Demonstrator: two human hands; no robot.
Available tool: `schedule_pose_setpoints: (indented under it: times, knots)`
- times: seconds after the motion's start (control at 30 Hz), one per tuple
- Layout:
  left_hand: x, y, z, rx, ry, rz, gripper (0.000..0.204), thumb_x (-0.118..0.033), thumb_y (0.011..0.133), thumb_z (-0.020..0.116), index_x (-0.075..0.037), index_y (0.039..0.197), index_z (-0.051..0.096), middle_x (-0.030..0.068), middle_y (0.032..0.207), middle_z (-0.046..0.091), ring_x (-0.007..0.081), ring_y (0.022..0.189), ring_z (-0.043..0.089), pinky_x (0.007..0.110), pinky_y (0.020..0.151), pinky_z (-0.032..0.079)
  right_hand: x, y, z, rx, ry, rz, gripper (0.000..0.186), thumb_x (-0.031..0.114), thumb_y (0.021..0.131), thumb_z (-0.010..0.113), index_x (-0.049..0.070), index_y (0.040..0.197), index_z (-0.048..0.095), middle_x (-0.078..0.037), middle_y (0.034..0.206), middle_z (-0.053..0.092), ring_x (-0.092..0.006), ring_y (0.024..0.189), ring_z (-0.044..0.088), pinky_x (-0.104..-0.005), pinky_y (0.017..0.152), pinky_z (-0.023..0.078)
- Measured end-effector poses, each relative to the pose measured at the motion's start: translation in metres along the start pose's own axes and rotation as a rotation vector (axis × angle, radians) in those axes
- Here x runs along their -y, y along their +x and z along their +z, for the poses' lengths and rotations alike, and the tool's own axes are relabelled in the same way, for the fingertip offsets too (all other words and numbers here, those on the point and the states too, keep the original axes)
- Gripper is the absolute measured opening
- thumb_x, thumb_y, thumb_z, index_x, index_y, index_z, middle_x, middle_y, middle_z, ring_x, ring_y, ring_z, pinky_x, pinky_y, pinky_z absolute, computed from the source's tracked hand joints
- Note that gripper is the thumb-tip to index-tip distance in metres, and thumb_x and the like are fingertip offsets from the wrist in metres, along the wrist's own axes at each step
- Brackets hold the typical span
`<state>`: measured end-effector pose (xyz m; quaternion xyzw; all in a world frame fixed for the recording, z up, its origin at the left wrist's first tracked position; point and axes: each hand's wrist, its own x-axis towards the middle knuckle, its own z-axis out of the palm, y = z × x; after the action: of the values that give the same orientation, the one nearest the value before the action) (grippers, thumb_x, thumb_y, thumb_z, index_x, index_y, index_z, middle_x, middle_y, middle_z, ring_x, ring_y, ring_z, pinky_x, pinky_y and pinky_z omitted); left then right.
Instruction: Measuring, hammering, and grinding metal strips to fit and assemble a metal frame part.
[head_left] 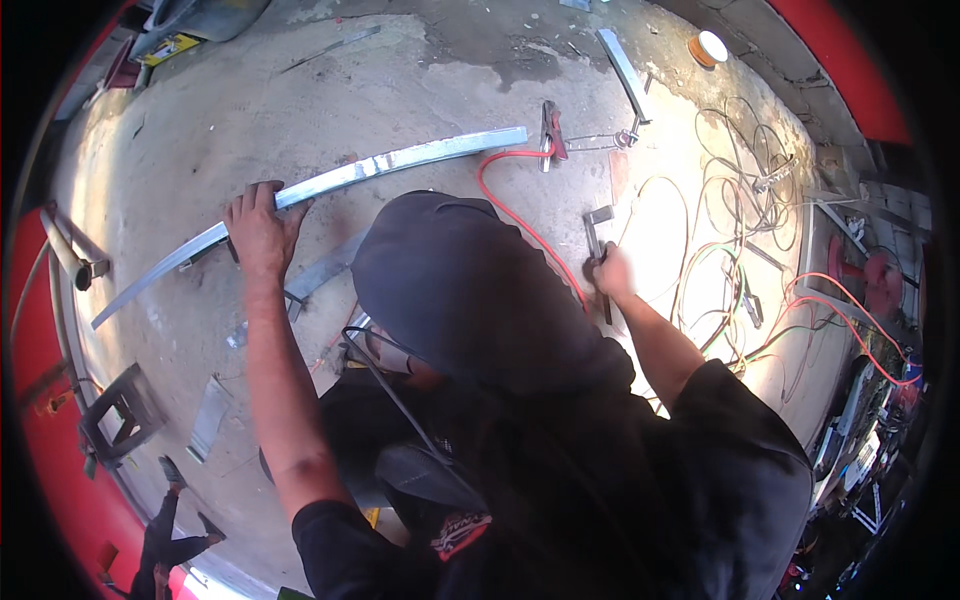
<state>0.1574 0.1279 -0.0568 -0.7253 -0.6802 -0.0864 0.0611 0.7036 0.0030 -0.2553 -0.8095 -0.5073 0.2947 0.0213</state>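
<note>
A long, shiny metal bar (400, 158) runs from the left toward the middle; it looks curved in this fisheye picture. My left hand (262, 230) is closed over the bar left of its middle, fingers across the top edge. To the right, my right hand (612, 272) is wrapped round a dark metal clamp-like tool (591, 232), whose bent end points away from me. Beyond the bar's right end lies a red-handled clamp (553, 135) joined to a red cable (515, 212). A dark head covering (470, 290) hides the floor between my hands.
Tangled cables (735, 200) spread over the floor at right. A short metal tube (622, 72) and a spool (707, 49) lie far right. At left are a dark square metal frame (118, 415) and a flat metal piece (208, 420). Another person (165, 545) is at lower left.
</note>
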Motion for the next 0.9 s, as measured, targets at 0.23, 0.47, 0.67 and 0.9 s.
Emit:
schedule_pose_setpoints:
  times: [0.23, 0.47, 0.67, 0.9]
  knots:
    - [0.017, -0.007, -0.023, 0.046, -0.173, -0.002, 0.055, -0.056, 0.078, 0.071, -0.013, 0.113, 0.069, 0.0071, 0.112, 0.067, 0.0271, 0.111, 0.058, 0.044, 0.104, 0.033, 0.164, 0.011, -0.145, -0.12, 0.682, -0.403, 0.023, 0.013, 0.096, 0.062, 0.001, 0.113, 0.052, -0.007, 0.09, 0.061, -0.0139, 0.071, 0.063, -0.0295, 0.064, 0.052]
    - [0.009, -0.003, -0.026, 0.092, -0.532, -0.215, 0.067, -0.063, 0.089, 0.054, -0.012, 0.131, 0.06, 0.0099, 0.117, 0.069, 0.0272, 0.111, 0.059, 0.043, 0.108, 0.03, 0.409, -0.012, -0.136, 0.052, 0.309, -1.243, 0.02, 0.011, 0.093, 0.062, 0.004, 0.111, 0.067, -0.015, 0.101, 0.071, -0.0265, 0.09, 0.069, -0.0344, 0.082, 0.052]
    - [0.002, -0.018, -0.024, -0.033, -1.261, -0.509, 0.059, -0.054, 0.088, 0.064, -0.005, 0.12, 0.067, 0.0136, 0.113, 0.07, 0.0375, 0.119, 0.05, 0.047, 0.105, 0.038, 0.467, -0.031, -0.053, 0.462, 0.308, -1.19, 0.026, 0.018, 0.089, 0.067, 0.005, 0.112, 0.067, -0.017, 0.108, 0.069, -0.0328, 0.1, 0.066, -0.0379, 0.089, 0.05]
    - [-0.002, -0.049, -0.019, -0.193, -0.689, -0.379, 0.038, -0.043, 0.09, 0.068, -0.009, 0.105, 0.075, 0.0149, 0.091, 0.067, 0.0319, 0.1, 0.058, 0.041, 0.092, 0.044, 0.426, -0.048, -0.066, 0.068, 0.051, -1.468, 0.045, 0.027, 0.081, 0.076, 0.005, 0.118, 0.066, -0.017, 0.121, 0.064, -0.0344, 0.112, 0.06, -0.043, 0.096, 0.046]
